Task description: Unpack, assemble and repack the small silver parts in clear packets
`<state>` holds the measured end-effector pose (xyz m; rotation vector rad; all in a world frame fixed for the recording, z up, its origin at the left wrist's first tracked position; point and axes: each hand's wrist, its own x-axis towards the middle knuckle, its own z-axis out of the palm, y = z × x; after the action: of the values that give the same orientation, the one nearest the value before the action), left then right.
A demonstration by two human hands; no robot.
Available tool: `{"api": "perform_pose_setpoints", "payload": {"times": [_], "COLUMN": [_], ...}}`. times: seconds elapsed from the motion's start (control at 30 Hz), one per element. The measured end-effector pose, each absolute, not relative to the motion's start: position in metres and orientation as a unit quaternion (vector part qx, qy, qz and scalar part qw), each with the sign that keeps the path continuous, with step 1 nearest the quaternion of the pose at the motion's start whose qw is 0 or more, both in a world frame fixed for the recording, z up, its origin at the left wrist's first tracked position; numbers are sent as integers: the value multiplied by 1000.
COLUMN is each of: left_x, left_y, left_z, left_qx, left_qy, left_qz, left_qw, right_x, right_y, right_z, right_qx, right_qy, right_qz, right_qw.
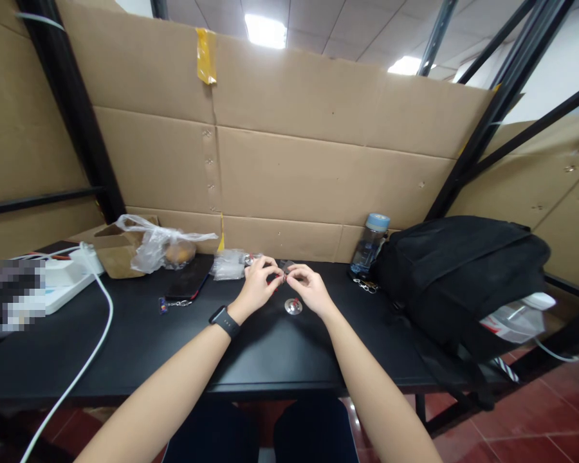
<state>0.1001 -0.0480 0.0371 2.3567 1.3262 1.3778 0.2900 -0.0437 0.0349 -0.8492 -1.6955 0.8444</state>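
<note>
My left hand (258, 283) and my right hand (309, 288) meet over the middle of the black table (125, 347), fingertips pinched together on a tiny object with a red part that I cannot make out. A black watch sits on my left wrist (224, 321). Just below the right hand lies a small round metal disc (293, 306). A small clear plastic bag (229, 264) lies just behind the left hand.
A black phone (189, 283) and a keychain (174, 303) lie left of the hands. Further left are a cardboard box with a plastic bag (147, 247), a white power strip (65, 280) and a white cable (99, 334). A water bottle (369, 247), keys and a black backpack (463, 276) stand right. Cardboard walls the back.
</note>
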Motion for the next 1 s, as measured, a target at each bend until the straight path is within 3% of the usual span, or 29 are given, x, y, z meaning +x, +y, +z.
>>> {"api": "perform_pose_setpoints", "payload": {"times": [0.37,0.77,1.0], "left_x": [98,97,92], "left_y": [-50,-47,-42], "left_z": [40,32,29], "left_qx": [801,835,820], "left_qy": [407,430,459], "left_qz": [428,341,337], "left_qw": [98,43,60], "right_x": [299,303,325], "right_y": [-35,-41,-38], "right_z": [24,32,29], "right_qx": [-432,-398,-468], "right_qy": [-787,-810,-830], "right_qz": [181,180,198], "right_qw": [401,391,232]}}
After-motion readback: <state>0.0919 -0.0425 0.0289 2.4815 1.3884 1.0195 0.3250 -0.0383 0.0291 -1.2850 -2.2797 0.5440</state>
